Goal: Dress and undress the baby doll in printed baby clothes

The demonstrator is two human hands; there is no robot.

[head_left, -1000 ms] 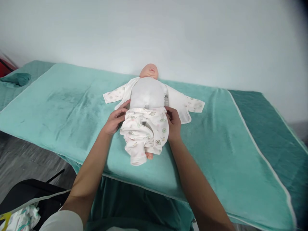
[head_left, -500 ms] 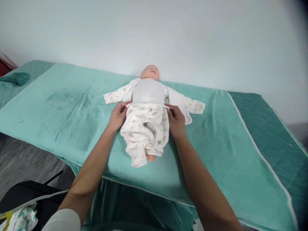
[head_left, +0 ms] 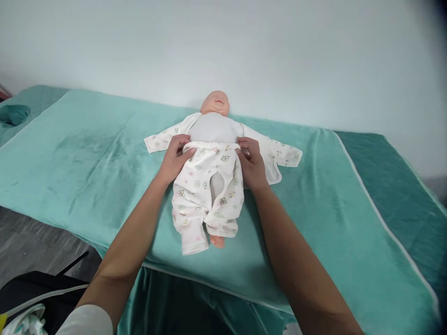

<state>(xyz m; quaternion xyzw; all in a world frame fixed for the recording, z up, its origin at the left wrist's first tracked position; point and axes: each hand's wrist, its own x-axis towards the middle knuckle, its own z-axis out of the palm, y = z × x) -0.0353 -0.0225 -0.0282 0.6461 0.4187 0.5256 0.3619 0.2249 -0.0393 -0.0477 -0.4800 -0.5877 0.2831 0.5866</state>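
A baby doll (head_left: 217, 103) lies on its back, head toward the wall, one foot showing below a trouser leg. It wears white printed baby pants (head_left: 199, 177) with a slit at the crotch, pulled up to the waist. My left hand (head_left: 176, 158) grips the waistband at the left side, thumb on the front of the cloth. On the opposite side, my right hand (head_left: 252, 163) holds the waistband with bent fingers. A matching baby shirt (head_left: 260, 142) lies spread open behind the doll, its sleeves stretched to both sides, baring the grey torso (head_left: 216, 128).
The green padded bed (head_left: 104, 139) stands along a white wall (head_left: 244, 46). At the lower left are a black chair-like object (head_left: 31, 291) and a bunched white printed cloth (head_left: 30, 321), partly cut off by the frame. A grey floor (head_left: 21, 242) shows beyond the bed's edge.
The waistband has moved slightly up the torso, and the pants lie straighter, with the crotch slit more upright. Both hands have shifted slightly toward the head. The camera view has moved a little.
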